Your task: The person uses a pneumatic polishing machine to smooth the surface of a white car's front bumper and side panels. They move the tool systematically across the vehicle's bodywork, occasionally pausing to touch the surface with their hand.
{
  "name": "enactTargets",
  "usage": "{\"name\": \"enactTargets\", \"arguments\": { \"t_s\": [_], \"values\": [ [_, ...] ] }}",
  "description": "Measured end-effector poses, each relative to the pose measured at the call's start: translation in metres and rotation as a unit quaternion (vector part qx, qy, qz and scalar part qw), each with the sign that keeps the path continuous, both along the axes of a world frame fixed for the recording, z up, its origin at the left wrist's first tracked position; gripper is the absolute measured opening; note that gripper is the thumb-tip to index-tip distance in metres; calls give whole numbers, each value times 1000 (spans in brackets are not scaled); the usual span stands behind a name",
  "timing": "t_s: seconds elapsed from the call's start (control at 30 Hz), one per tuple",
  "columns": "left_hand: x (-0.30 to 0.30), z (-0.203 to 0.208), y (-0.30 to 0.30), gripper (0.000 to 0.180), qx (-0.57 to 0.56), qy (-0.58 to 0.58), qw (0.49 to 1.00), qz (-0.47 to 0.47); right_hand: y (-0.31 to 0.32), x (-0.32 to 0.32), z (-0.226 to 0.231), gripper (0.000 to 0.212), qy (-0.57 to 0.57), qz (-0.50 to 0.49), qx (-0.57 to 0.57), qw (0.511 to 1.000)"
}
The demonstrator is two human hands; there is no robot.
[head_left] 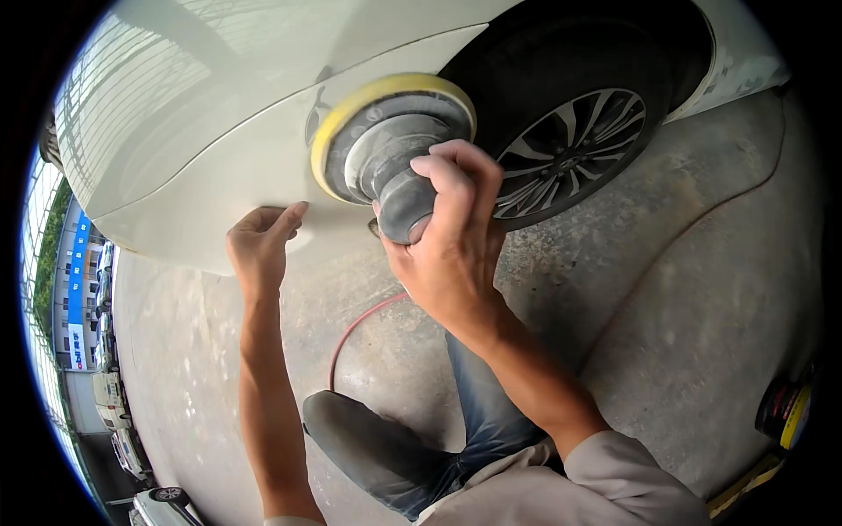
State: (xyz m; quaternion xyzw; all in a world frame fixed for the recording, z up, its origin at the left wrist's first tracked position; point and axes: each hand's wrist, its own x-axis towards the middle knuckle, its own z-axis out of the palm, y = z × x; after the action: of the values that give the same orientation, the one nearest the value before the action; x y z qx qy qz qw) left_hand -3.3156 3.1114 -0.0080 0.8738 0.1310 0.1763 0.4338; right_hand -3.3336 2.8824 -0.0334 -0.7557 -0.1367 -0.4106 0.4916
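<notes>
My right hand [460, 210] is wrapped round the dark body of an air sander [395, 153]. The sander has a wide round pad with a yellow rim, and this pad faces the pale car panel [219, 158] just left of the wheel; whether it touches the paint I cannot tell. The sander's pad hides part of the panel's seam. Left of the sander, my left hand [260, 248] is close to the lower part of the panel, fingers curled and thumb pressed to the index finger. Nothing shows between those fingers.
The car's wheel [570, 158] with its black tyre stands right of the sander. A red hose [351, 337] curves over the concrete floor [667, 289] near my knee. A black and yellow container [783, 412] is at the far right. Parked cars [111, 399] line the left.
</notes>
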Motion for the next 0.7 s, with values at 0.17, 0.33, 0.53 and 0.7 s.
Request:
{"name": "enactTargets", "arguments": {
  "t_s": [0.17,0.33,0.53,0.7],
  "values": [
    [3,0,4,32,13,6,1000,-14,10,1,2,69,-2,15,9,1000],
    [2,-5,0,34,14,-22,1000,-11,11,1,-1,71,2,26,-32,999],
    [1,-3,-2,36,16,-25,999,-22,15,-1,-1,73,3,26,-30,999],
    [1,-3,0,35,6,-30,999,-22,14,1,2,74,0,16,-28,999]
  ]
}}
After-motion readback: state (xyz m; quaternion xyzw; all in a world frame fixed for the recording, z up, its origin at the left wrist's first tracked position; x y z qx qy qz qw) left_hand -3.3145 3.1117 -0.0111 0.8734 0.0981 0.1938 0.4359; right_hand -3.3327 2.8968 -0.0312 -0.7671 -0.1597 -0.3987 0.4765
